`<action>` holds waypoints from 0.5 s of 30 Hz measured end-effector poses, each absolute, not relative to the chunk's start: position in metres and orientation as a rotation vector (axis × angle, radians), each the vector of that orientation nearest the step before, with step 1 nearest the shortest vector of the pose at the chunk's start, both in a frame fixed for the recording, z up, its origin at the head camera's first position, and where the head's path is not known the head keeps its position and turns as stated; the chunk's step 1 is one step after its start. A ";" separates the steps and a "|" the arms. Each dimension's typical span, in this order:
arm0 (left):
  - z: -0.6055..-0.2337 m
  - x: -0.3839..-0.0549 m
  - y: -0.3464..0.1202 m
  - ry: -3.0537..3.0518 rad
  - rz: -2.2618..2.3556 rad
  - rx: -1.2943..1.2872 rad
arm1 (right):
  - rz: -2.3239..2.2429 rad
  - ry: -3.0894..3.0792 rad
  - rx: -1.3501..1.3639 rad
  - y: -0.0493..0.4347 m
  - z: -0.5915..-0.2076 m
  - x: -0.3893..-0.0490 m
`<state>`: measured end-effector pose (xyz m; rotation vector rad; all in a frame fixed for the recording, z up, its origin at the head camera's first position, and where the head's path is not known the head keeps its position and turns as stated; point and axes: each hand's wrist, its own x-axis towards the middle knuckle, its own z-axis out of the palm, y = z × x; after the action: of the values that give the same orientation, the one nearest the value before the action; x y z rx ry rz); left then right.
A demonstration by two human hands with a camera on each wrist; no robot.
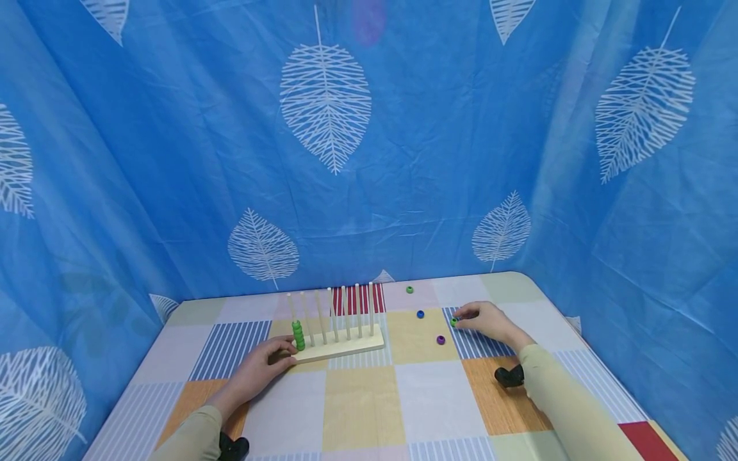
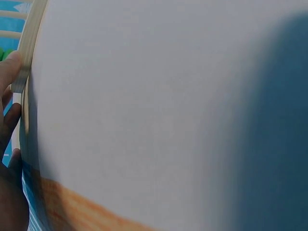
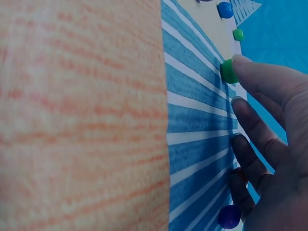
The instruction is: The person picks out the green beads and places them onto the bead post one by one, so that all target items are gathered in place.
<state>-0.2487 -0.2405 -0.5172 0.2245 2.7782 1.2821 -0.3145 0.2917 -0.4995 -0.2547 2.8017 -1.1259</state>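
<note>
In the head view, a pale wooden peg board [image 1: 340,349] with several upright pegs stands left of the middle. Green beads [image 1: 298,335] are stacked on its leftmost peg. My left hand [image 1: 266,365] grips that end of the board; the left wrist view shows the thumb against the board's end [image 2: 28,53]. At the right, my right hand [image 1: 487,320] pinches a green bead [image 1: 453,322] at the striped patch of the cloth. The right wrist view has the thumb on this green bead [image 3: 228,71], with the other fingers spread beside it.
Loose beads lie between board and right hand: a purple bead [image 1: 441,340], a blue bead [image 1: 420,314] and another green bead [image 1: 410,290]. One more purple bead [image 3: 229,216] and a reddish bead [image 3: 239,175] show near the right fingers. A blue curtain [image 1: 403,160] surrounds the patchwork-covered table [image 1: 360,410].
</note>
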 end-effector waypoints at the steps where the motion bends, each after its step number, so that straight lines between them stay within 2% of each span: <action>1: -0.517 -0.249 -0.241 2.777 1.283 0.225 | -1.124 2.802 -0.253 0.291 -0.500 -0.315; 15: -0.516 -0.247 -0.241 2.774 1.306 0.262 | -1.059 2.860 -0.211 0.285 -0.501 -0.314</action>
<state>-0.2470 -0.2414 -0.5158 0.2619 2.7737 1.3056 -0.3141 0.2852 -0.5011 -0.2110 2.8602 -1.0594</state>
